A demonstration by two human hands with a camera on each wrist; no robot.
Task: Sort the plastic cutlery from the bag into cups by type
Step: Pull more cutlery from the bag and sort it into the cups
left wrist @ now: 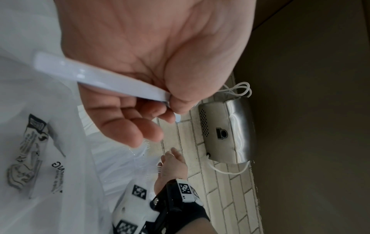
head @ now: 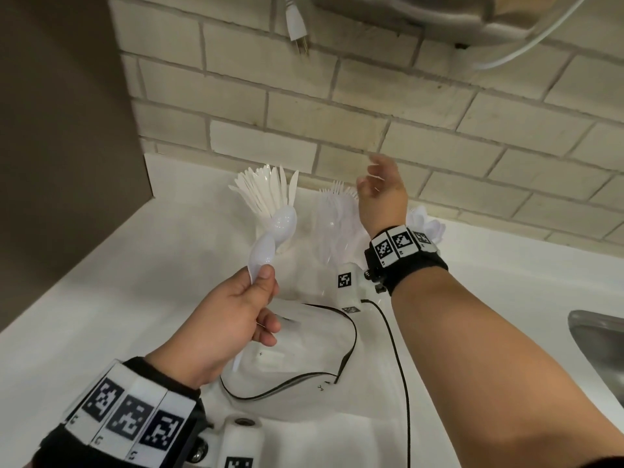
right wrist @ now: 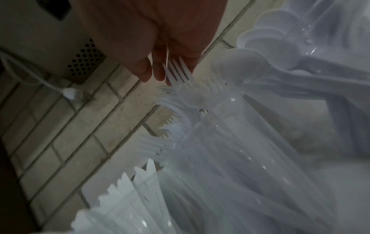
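Two spoons (head: 275,233) mid-frame, pinched by the handles in the left hand (head: 221,324), not yet in a cup. Right hand (head: 381,194) above the fork cup (head: 332,224), fingers loose; a fork sits at the fingertips, grip unclear. Knife cup (head: 266,194) and spoon cup (head: 427,224) full. Bag (head: 293,363) looks near empty: almost done.

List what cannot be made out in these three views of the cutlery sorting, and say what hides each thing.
- Spoon cup, head view: mostly hidden behind the right hand and wristband.
- Right hand, right wrist view: dim; whether its fingers touch the fork is unclear.
- Spoons in the left hand: their count is unclear, bowls overlap.
- Bag: contents unreadable through the film.
- Sink: cut by the right edge.
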